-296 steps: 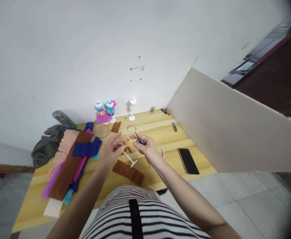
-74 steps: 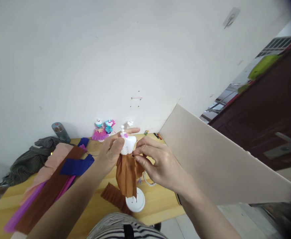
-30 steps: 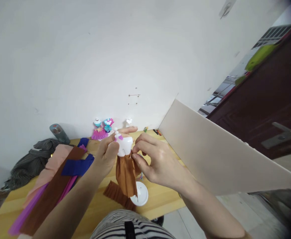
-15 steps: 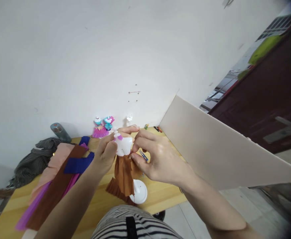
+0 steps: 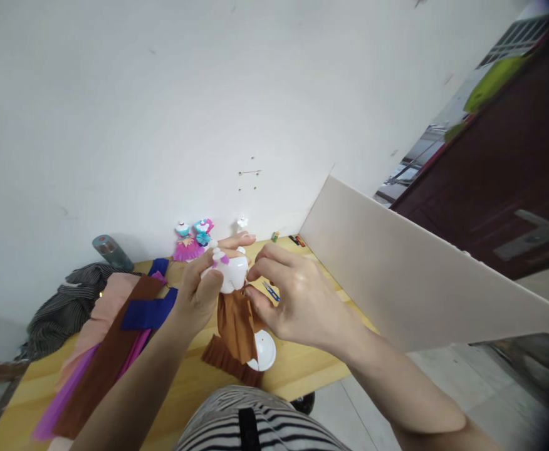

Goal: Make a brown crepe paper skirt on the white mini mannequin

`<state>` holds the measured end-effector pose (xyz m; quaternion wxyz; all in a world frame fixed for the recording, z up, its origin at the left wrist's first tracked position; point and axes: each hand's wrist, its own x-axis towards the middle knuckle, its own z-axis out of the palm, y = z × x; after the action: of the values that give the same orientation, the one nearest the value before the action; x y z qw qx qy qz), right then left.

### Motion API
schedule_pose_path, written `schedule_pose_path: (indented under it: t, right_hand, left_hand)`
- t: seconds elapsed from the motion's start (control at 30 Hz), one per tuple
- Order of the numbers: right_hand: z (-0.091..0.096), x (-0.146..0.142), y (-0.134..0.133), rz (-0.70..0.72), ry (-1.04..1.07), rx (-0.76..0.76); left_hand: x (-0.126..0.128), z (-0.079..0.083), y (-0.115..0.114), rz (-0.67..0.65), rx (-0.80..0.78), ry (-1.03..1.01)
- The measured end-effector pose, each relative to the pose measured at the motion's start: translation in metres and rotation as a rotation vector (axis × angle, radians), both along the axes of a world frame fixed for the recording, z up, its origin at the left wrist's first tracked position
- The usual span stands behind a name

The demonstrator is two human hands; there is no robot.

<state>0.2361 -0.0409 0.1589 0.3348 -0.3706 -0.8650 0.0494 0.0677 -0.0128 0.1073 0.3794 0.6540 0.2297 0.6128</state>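
Observation:
My left hand [image 5: 202,289] grips the white torso of a small mannequin [image 5: 231,275] held in the air above the wooden table [image 5: 298,366]. A pleated brown paper skirt [image 5: 235,322] hangs from its waist, and its round white base [image 5: 265,351] shows below. My right hand [image 5: 291,297] pinches the skirt's top edge at the waist. A thin blue tool [image 5: 271,291] lies under the fingers of that hand.
Strips of brown, blue, pink and purple crepe paper [image 5: 109,338] lie at the left. A second pleated brown piece [image 5: 225,366] lies on the table. Two dressed mannequins [image 5: 192,241] stand by the wall. A striped cloth [image 5: 62,307], a bottle [image 5: 109,250] and a pale board [image 5: 397,275] border the table.
Ten seconds ago my hands held a thin white stand and a tool low over the table. Now they hold the mannequin with the brown skirt, tilting it slightly left over the last second.

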Motion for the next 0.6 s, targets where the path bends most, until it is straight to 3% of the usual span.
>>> schedule_pose_path:
  t: [0.3,0.6]
  right_hand:
    - [-0.0048,-0.0014,-0.0011,-0.059,-0.035,-0.005]
    - [-0.0036,0.0051,-0.0066,0.035,0.042,-0.010]
  left_hand:
    - [0.0014,0.0030,-0.0016,0.023,0.049,0.026]
    - [-0.0002,-0.0037,0.0024,0.015,-0.114,-0.081]
